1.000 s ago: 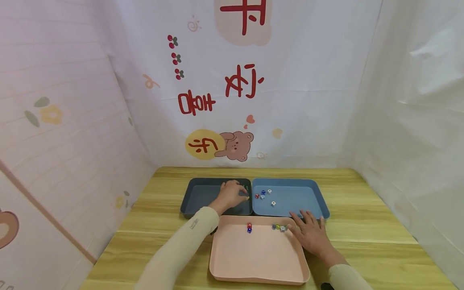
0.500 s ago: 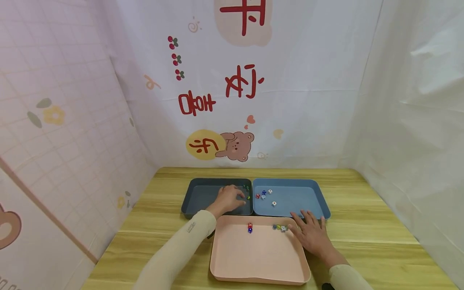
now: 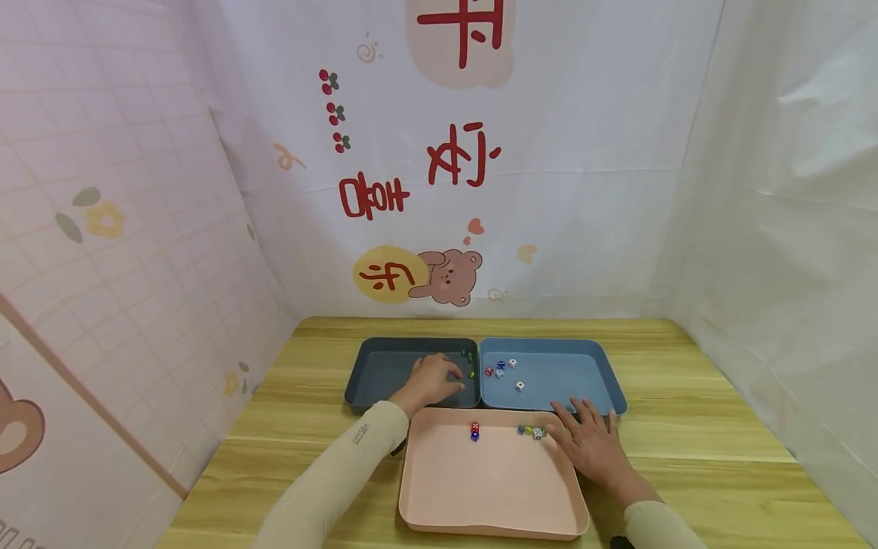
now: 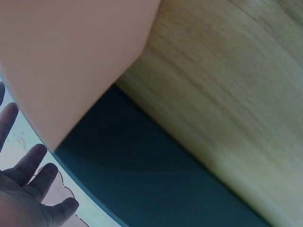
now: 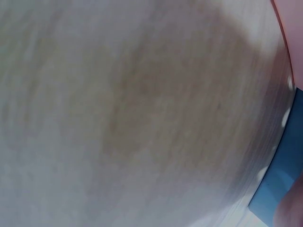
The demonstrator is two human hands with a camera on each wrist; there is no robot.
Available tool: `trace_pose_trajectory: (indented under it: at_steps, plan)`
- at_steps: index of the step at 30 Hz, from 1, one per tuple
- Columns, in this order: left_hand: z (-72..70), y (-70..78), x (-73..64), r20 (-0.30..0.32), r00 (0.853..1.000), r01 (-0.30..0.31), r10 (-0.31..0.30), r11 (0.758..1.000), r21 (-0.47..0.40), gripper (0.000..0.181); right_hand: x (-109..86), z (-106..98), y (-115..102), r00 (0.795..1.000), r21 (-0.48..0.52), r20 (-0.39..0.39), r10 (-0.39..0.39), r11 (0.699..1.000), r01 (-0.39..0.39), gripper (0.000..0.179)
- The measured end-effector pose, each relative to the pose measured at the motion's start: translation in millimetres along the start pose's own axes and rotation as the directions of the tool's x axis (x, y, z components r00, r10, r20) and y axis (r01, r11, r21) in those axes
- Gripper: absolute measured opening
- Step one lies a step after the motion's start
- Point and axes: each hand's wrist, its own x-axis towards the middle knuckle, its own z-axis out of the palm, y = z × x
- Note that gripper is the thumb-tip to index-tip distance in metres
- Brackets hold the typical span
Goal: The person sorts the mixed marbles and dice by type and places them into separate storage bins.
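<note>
The left hand (image 3: 432, 377) rests inside the dark blue rectangular plastic tray (image 3: 373, 371), long axis left-right, fingers loosely curled, holding nothing, near 2 small green dice (image 3: 470, 364). The right hand (image 3: 588, 444) lies flat, fingers spread, on the pink plastic tray's (image 3: 490, 492) right rim. The dice markings are too small to read.

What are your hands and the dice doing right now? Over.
Left hand open, over dark blue tray, near green dice. Right hand flat on pink tray corner, beside dice cluster. Nothing blocking.
</note>
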Motion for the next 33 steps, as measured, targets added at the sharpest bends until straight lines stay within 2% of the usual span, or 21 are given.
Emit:
trace_pose_trajectory:
  at_steps: [7,15,20,26,33]
  plan:
    - [4.3,-5.0,-2.2,0.016,1.0,-0.001,0.001,1.0,-0.014,0.021,0.1,1.3,1.5,1.0,-0.014,-0.003,0.002,1.0,-0.002,0.055]
    - [18.8,-12.8,-13.8,0.044,0.999,-0.016,0.018,0.999,-0.047,0.015,0.3,-0.3,1.9,1.0,-0.015,0.006,0.006,1.0,-0.006,0.057]
    - [23.1,-15.9,-13.7,0.025,1.0,-0.003,0.005,0.998,-0.059,0.016,0.1,-0.8,1.5,1.0,-0.011,0.012,0.008,1.0,-0.008,0.057]
    - [17.9,-13.2,-11.5,0.026,0.999,-0.017,0.018,0.999,-0.047,0.02,-2.2,-0.7,-0.4,0.999,-0.003,0.033,0.017,1.0,-0.017,0.055]
    - [3.9,-8.4,-11.0,-0.004,0.998,-0.067,0.067,0.991,-0.114,0.021,-1.1,2.9,0.8,1.0,0.002,-0.005,-0.007,1.0,0.007,0.055]
